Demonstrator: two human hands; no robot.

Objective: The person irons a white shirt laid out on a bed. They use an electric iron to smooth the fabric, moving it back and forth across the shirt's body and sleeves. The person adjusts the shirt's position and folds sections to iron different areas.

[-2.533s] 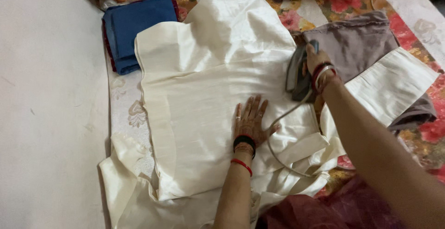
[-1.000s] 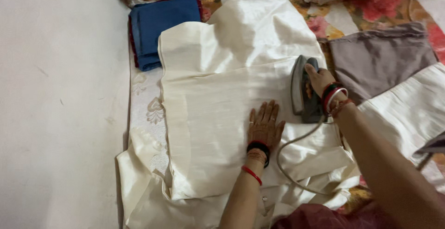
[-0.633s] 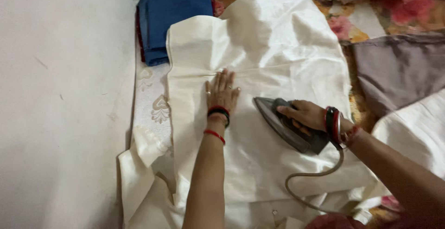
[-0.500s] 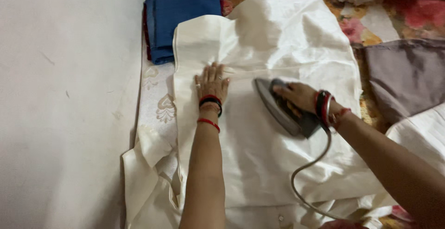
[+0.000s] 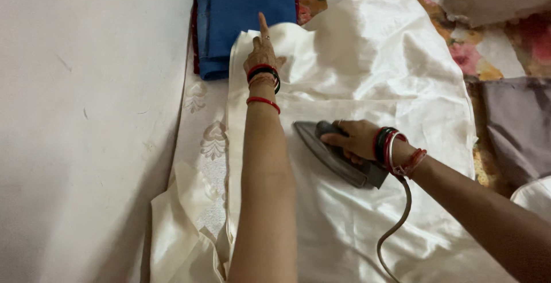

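A cream satin garment (image 5: 367, 76) lies spread flat on a patterned cloth. My right hand (image 5: 351, 139) grips the handle of a grey electric iron (image 5: 336, 155), whose sole rests on the garment's middle with its tip pointing left. Its grey cord (image 5: 396, 225) trails toward me. My left hand (image 5: 261, 51) reaches far forward and pins the garment's upper left edge, index finger stretched out, next to a folded blue cloth (image 5: 241, 22). Both wrists wear red and dark bangles.
A pale wall (image 5: 86, 128) runs along the left. An embroidered cream cloth (image 5: 204, 157) shows under the garment's left edge. A grey garment (image 5: 516, 128) lies at the right, and floral bedding (image 5: 476, 48) at the back right.
The iron has come off the right side onto the garment's middle and slid left. My left hand has moved from the lower centre up to the far left edge.
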